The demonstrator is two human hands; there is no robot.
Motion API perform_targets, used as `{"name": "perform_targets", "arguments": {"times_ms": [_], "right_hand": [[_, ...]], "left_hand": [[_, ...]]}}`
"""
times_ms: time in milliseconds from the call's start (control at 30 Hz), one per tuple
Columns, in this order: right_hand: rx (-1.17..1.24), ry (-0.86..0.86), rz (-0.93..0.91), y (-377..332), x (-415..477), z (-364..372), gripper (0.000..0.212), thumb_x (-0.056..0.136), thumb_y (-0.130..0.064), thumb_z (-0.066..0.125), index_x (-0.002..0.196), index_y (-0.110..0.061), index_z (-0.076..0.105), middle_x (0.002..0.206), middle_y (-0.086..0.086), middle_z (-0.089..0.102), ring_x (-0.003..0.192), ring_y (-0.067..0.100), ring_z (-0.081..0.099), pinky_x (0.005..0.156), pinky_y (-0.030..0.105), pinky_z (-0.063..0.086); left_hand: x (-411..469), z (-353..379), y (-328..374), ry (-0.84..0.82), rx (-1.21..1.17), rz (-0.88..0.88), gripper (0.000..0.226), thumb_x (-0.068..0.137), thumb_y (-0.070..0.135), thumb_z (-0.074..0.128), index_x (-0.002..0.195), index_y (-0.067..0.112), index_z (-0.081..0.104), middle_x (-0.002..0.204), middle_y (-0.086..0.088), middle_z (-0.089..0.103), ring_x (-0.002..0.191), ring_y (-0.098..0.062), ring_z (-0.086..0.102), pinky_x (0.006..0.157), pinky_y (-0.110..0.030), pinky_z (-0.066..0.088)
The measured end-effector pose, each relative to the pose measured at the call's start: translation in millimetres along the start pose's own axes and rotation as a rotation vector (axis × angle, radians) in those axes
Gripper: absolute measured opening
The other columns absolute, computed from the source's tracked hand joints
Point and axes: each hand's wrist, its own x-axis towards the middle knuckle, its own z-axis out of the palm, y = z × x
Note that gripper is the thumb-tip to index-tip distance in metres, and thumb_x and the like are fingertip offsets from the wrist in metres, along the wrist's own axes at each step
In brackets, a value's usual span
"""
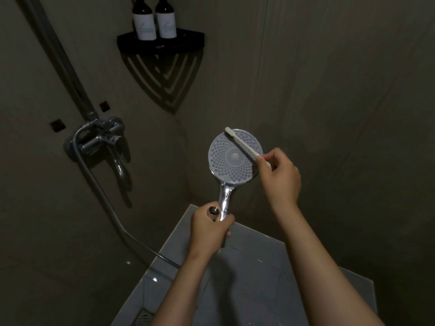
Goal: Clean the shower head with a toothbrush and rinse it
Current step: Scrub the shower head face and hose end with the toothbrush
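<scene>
Two bottles (pixel 154 20) on corner shelf (pixel 188 40)

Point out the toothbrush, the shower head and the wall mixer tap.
toothbrush (pixel 242 143): head view, mid-handle, lying across the spray face.
shower head (pixel 231 164): head view, perforated spray face, below its centre.
wall mixer tap (pixel 101 137): head view, chrome body on the wall.

Single head-worn wide-angle view, looking forward and down into a dim shower corner. Both hands sit near, at centre. The corner shelf (pixel 160 41) lies far; the mixer tap (pixel 101 137) appears left, apparently mid-distance.
</scene>
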Motion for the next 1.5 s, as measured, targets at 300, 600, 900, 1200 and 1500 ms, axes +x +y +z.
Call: {"name": "perform_targets", "arguments": {"times_ms": [300, 600, 900, 1200, 1500], "right_hand": [[0.124, -0.080, 0.004, 12, -10, -1, 0.021, 0.085, -0.032, 0.064, 0.072, -0.019, 0.056, 0.067, -0.008, 0.064, 0.062, 0.010, 0.058, 0.056, 0.030, 0.043], [0.079, -0.054, 0.007, 14, -4, 0, 0.020, 0.086, -0.032, 0.062, 0.073, -0.019, 0.056, 0.068, -0.004, 0.064, 0.065, 0.016, 0.060, 0.059, 0.035, 0.047], [0.133, -0.009, -0.008, 8, 11, -6, 0.022, 0.086, -0.033, 0.063, 0.069, -0.023, 0.053, 0.062, -0.010, 0.057, 0.059, 0.010, 0.054, 0.055, 0.029, 0.041], [0.047, 0.002, 0.013, 20, -1, -4, 0.022, 0.085, -0.035, 0.062, 0.073, -0.017, 0.058, 0.065, -0.001, 0.063, 0.063, 0.023, 0.060, 0.058, 0.039, 0.047], [0.107, 0.089, 0.026, 16, 6, -13, 0.018, 0.088, -0.029, 0.061, 0.074, -0.019, 0.055, 0.060, -0.010, 0.053, 0.056, 0.008, 0.050, 0.056, 0.029, 0.039]], "left_hand": [[4, -5, 4, 0.030, -0.011, 0.028, 0.037, 0.071, -0.013, 0.062, 0.051, 0.012, 0.043, 0.035, 0.002, 0.046, 0.035, -0.014, 0.045, 0.040, -0.017, 0.035], [7, -5, 1, 0.021, 0.019, 0.024, 0.035, 0.071, -0.009, 0.064, 0.053, 0.013, 0.044, 0.038, 0.002, 0.046, 0.037, -0.017, 0.048, 0.042, -0.022, 0.036], [6, -6, 5, 0.009, -0.011, -0.003, 0.032, 0.073, -0.009, 0.063, 0.056, 0.010, 0.045, 0.042, -0.005, 0.046, 0.036, -0.014, 0.047, 0.041, -0.022, 0.036], [5, -10, 5, 0.023, -0.014, 0.016, 0.033, 0.073, -0.011, 0.064, 0.055, 0.009, 0.044, 0.041, -0.002, 0.046, 0.036, -0.014, 0.048, 0.040, -0.021, 0.036], [4, -12, 3, 0.018, 0.005, 0.017, 0.030, 0.073, -0.009, 0.064, 0.056, 0.009, 0.047, 0.041, -0.003, 0.048, 0.037, -0.015, 0.050, 0.043, -0.022, 0.039]]}}
